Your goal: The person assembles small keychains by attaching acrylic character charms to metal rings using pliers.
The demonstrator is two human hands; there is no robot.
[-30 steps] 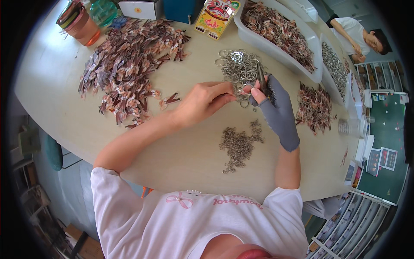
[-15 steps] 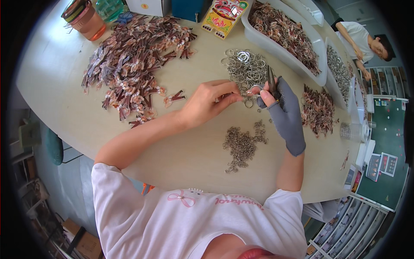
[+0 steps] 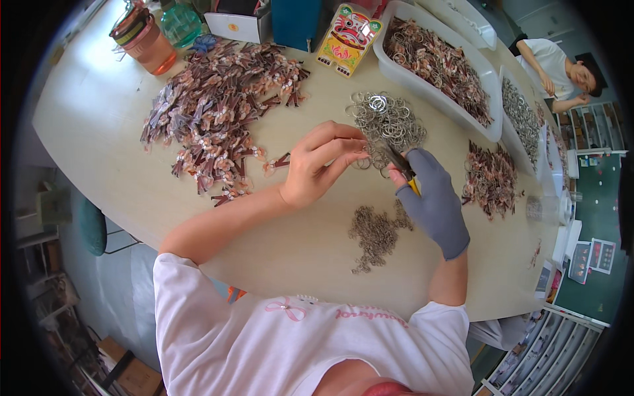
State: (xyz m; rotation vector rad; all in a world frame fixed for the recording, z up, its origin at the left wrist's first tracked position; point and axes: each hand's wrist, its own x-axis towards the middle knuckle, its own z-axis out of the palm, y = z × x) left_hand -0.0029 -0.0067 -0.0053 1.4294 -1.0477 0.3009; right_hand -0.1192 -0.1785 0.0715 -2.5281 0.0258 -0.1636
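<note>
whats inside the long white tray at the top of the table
The long white tray holds a heap of small brown and pink charms, much like the big loose pile on the table. They cover its floor, so anything beneath them cannot be seen.

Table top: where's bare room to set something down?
Free: table left of the charm pile; near strip below the chain heap. Crowded: ring pile by both hands, trays beyond.

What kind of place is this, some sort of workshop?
Probably a small craft assembly workshop: a pile of metal rings, heaps of charms on the table, white trays of more pieces, and the right hand holding pliers.
</note>
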